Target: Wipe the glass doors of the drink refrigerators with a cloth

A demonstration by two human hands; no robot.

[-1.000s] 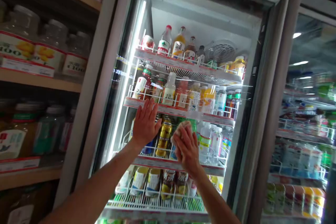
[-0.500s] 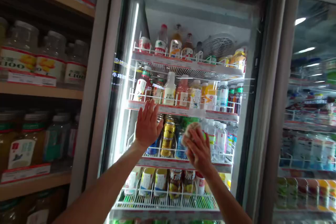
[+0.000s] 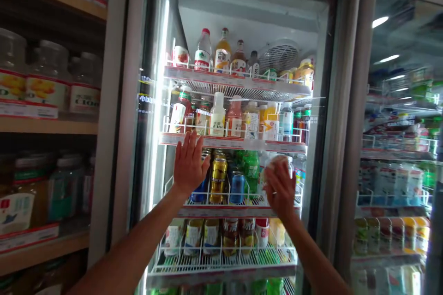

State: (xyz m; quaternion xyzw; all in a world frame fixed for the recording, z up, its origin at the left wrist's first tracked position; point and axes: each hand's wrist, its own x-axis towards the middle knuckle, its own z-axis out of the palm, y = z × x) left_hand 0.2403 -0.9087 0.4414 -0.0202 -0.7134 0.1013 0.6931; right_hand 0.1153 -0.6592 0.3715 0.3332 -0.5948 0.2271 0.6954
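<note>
I face a lit drinks fridge with a shut glass door (image 3: pixel 194 23). My left hand (image 3: pixel 189 163) lies flat on the glass, fingers stretched up, over the shelf of cans. My right hand (image 3: pixel 281 185) presses a pale crumpled cloth (image 3: pixel 275 162) against the glass toward the door's right side, fingers curled over it. Behind the glass between the hands stand a gold can (image 3: pixel 218 179), a blue can (image 3: pixel 237 186) and a green bottle (image 3: pixel 251 168).
Wire shelves hold several bottles above and below the hands. A wooden shelf (image 3: pixel 48 125) of large jars stands at the left. A second fridge door (image 3: pixel 398 147) stands at the right, past a grey frame post (image 3: pixel 349 124).
My right hand has slid the cloth rightward across the glass, uncovering the blue can and green bottle. My left hand stays planted. The view has shifted slightly right.
</note>
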